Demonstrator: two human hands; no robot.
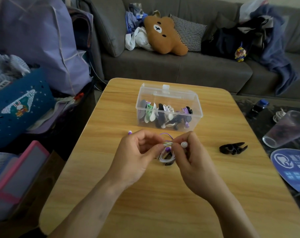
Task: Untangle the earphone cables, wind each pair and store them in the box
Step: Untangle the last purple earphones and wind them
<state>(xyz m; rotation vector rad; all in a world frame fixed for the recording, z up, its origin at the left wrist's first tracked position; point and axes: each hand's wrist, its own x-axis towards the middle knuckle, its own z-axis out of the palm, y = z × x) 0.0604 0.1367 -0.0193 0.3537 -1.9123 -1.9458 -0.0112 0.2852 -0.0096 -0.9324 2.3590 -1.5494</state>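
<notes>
Both hands meet over the middle of the wooden table (128,194). My left hand (137,155) and my right hand (190,152) pinch a small wound bundle of purple and white earphone cable (168,144) from either side. A white earbud (184,144) sticks out by my right fingertips. A purple cable loop (166,134) rises above the bundle. One purple and white earbud (129,132) lies on the table left of my left hand. Under the hands lies a white coil with a black clip (167,159). The clear plastic box (170,93) stands open behind, holding several wound, clipped pairs.
A black hair clip (233,148) lies on the table to the right. Beyond the right edge are a tipped plastic cup (286,129), a blue round fan (293,169) and a dark bottle (258,107). A grey sofa (171,69) with a bear cushion stands behind; bags crowd the left.
</notes>
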